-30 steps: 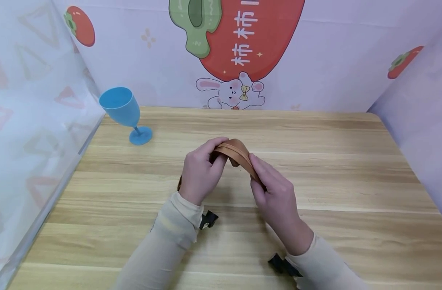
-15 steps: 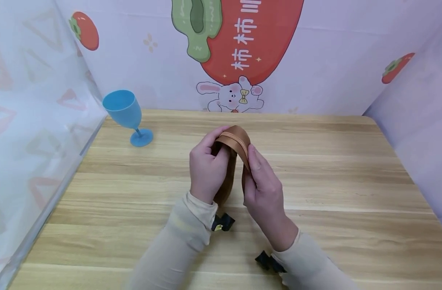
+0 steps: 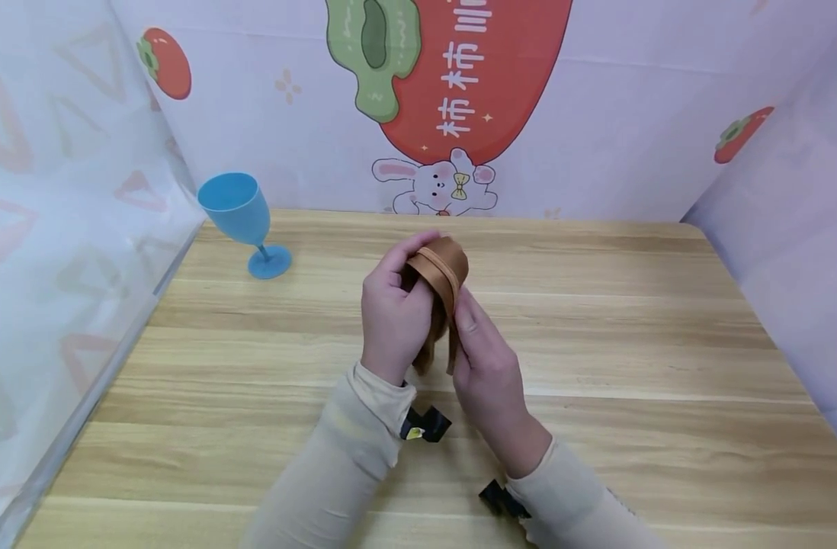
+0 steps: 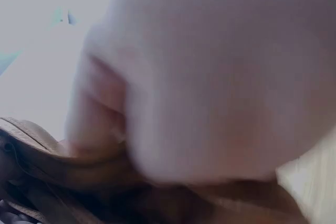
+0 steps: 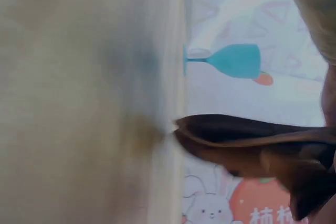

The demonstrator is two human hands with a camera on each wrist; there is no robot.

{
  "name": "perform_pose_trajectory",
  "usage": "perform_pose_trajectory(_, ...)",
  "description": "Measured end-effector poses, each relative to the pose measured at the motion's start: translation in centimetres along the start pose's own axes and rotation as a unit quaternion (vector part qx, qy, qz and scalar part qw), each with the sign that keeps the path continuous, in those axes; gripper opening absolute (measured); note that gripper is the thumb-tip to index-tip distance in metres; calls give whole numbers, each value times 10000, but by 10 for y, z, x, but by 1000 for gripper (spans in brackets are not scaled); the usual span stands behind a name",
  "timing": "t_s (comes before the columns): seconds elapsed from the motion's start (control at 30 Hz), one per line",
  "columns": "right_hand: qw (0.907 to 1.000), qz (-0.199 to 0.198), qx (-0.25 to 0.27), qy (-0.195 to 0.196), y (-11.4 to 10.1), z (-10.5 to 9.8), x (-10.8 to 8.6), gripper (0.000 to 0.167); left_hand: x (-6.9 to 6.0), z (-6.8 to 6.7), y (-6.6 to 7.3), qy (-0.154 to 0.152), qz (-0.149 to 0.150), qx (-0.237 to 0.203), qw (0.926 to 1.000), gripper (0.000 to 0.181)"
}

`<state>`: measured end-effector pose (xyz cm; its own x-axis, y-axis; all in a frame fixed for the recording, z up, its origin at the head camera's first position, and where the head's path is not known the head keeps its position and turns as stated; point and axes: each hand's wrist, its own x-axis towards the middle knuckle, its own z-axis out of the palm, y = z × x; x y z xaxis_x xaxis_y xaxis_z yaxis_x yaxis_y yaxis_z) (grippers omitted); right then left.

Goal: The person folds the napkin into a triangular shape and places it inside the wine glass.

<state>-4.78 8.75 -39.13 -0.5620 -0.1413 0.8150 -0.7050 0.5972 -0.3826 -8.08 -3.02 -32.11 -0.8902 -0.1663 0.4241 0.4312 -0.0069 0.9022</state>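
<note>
A brown, leather-like folded piece [image 3: 443,264] with a raised seam along its edge is bent into an arch above the middle of the table. My left hand [image 3: 396,314] grips its upper left part, thumb underneath and fingers over the top. Lower on the right, my right hand [image 3: 489,375] pinches the hanging side between thumb and fingers. In the right wrist view the brown piece [image 5: 247,142] shows dark folds and a loose end. Much of it is hidden by the left hand [image 4: 210,87] in the left wrist view, which is blurred.
A blue goblet [image 3: 238,210] stands upright at the back left of the wood-grain table [image 3: 631,328]. Behind the table hangs a printed backdrop [image 3: 597,145], with similar sheets at both sides. Small black clips [image 3: 427,424] sit at both wrists.
The right hand has moved left toward the left hand, and the brown piece has gone from a wide arch to a tighter fold with its ends hanging down. The goblet stays in place.
</note>
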Motion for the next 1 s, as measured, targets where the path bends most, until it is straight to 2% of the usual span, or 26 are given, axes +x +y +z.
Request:
perform_pose_trajectory(0.1, 9998, 59, -157, -124, 0, 2, -5, 54, -1, -2, 1, -185, -110, -194, 9996, 30)
perform_pose_trajectory(0.23, 9996, 90, -239, -139, 1, 5, -10, 51, -4, -3, 2, -415, -559, -196, 9974, 31)
perform_pose_trajectory(0.37, 9991, 103, -356, -217, 1, 6, -11, 48, -8, -4, 3, -648, -797, -380, 9940, 30)
perform_pose_trajectory(0.53, 9979, 142, -593, -217, 1, 4, -9, 33, -14, -5, 5, -1228, -608, -758, 9877, 43)
perform_pose_trajectory(0.6, 9978, 134, -626, -176, 1, 4, -9, 24, -16, -5, 5, -1452, -469, -603, 9864, 55)
perform_pose_trajectory(0.7, 9976, 74, -679, -134, 1, 3, -8, 21, -17, -6, 4, -1642, -264, -128, 9860, 71)
perform_pose_trajectory(0.77, 9974, 35, -702, -159, -1, 2, -7, 21, -17, -6, 3, -1635, -199, 235, 9861, 75)
perform_pose_trajectory(0.87, 9976, 1, -607, -334, -3, 0, -5, 30, -16, -5, 0, -1422, -126, 646, 9876, 74)
perform_pose_trajectory(1.0, 9968, 241, -120, -750, -6, -4, -2, 50, -13, -8, -6, -1076, -27, 906, 9901, 65)
